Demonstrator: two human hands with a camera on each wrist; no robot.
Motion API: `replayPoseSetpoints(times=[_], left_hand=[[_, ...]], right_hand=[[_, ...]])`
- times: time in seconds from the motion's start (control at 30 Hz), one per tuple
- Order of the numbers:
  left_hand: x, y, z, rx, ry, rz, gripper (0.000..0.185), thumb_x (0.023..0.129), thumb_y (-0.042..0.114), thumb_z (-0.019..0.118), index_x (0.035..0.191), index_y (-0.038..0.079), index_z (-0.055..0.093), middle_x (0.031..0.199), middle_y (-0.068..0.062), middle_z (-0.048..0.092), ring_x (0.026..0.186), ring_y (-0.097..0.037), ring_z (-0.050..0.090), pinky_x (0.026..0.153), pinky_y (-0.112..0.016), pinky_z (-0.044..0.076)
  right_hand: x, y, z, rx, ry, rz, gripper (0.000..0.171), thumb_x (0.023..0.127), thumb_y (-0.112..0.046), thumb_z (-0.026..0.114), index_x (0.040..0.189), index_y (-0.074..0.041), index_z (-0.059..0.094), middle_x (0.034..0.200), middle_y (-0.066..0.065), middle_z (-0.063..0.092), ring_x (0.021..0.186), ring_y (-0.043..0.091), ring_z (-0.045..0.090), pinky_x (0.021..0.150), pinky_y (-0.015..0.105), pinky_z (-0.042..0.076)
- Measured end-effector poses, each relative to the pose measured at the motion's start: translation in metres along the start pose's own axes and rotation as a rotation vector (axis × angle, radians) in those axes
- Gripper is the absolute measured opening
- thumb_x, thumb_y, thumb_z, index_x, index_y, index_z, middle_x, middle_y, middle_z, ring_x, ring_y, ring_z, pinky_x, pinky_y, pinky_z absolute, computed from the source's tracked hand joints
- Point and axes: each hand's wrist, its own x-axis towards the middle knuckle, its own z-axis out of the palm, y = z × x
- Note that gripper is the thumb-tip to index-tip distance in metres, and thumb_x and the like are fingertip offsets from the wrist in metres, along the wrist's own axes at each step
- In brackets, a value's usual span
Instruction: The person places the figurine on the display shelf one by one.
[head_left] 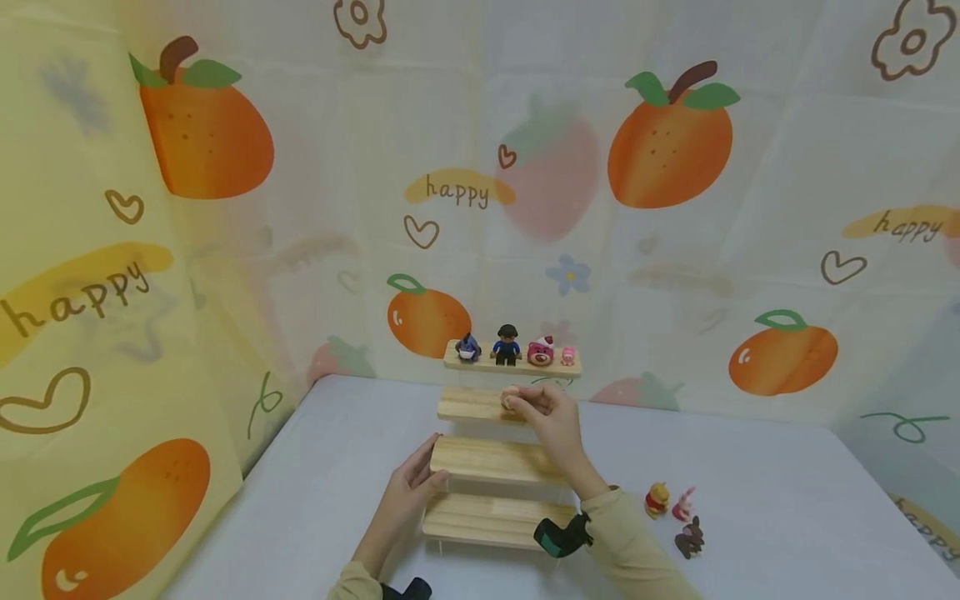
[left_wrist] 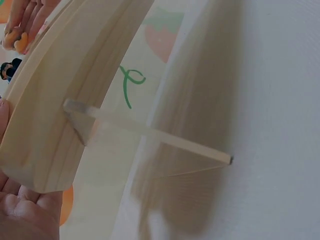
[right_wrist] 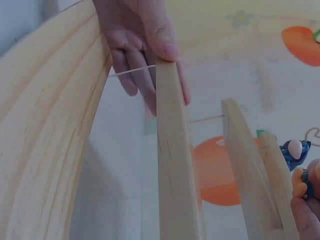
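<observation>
At four shelves [head_left: 468, 403] bearing four toys [head_left: 507, 348], right grip [head_left: 553, 417] pinches one figurine [head_left: 507, 395], left grip [head_left: 408, 490] holds one shelf [head_left: 487, 458].

My left hand [head_left: 408, 487] and right hand [head_left: 553, 421] are bare. I wear pale yellow-beige sleeves: a right sleeve [head_left: 637, 546] with soft creases, and a left sleeve [head_left: 354, 583] at the near edge. By each cuff sits a black wrist device, the right device [head_left: 561, 536] showing a green patch [head_left: 551, 539].
</observation>
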Motion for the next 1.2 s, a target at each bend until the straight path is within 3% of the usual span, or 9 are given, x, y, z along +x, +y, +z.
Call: replayPoseSetpoints(times=[0.07,0.3,0.6,0.9,1.2], left_hand=[[0.0,0.0,0.0,-0.001,-0.003,0.004,0.065,0.084,0.013,0.064,0.136,-0.004,0.03,0.139,-0.02,0.029,0.125,-0.029,0.03,0.096,-0.022,0.032],[0.0,0.004,-0.001,-0.008,-0.02,0.025,0.062,0.085,0.008,0.062,0.135,-0.007,0.028,0.139,-0.023,0.027,0.125,-0.032,0.029,0.097,-0.024,0.031],[0.0,0.003,-0.003,-0.005,-0.014,0.043,0.06,0.085,0.006,0.061,0.135,-0.008,0.03,0.138,-0.024,0.028,0.124,-0.034,0.029,0.098,-0.027,0.03],[-0.002,0.003,-0.001,0.005,-0.019,-0.008,0.066,0.084,0.013,0.063,0.135,-0.007,0.028,0.139,-0.023,0.026,0.125,-0.033,0.028,0.098,-0.024,0.03],[-0.002,0.004,-0.002,-0.009,-0.015,0.001,0.063,0.085,0.01,0.062,0.135,-0.007,0.028,0.139,-0.023,0.026,0.125,-0.033,0.028,0.098,-0.024,0.03]], right_hand=[[0.001,0.005,0.002,0.019,-0.017,-0.025,0.012,0.079,0.001,0.066,0.086,0.007,0.059,0.089,0.017,0.065,0.08,0.021,0.064,0.069,0.029,0.054],[0.002,-0.03,0.013,-0.013,-0.04,0.101,0.01,0.079,0.006,0.064,0.084,0.012,0.057,0.09,0.022,0.064,0.082,0.028,0.063,0.071,0.028,0.053],[0.006,-0.021,0.024,0.001,-0.112,0.109,0.011,0.08,0.007,0.062,0.085,0.011,0.053,0.093,0.024,0.063,0.085,0.03,0.062,0.072,0.027,0.053],[0.004,0.001,0.029,-0.042,-0.108,0.136,0.013,0.079,0.002,0.065,0.086,0.008,0.055,0.091,0.02,0.064,0.083,0.026,0.063,0.07,0.027,0.054],[0.005,-0.024,0.037,-0.024,-0.125,0.143,0.013,0.08,0.008,0.062,0.088,0.013,0.053,0.093,0.026,0.061,0.086,0.035,0.061,0.072,0.029,0.053]])
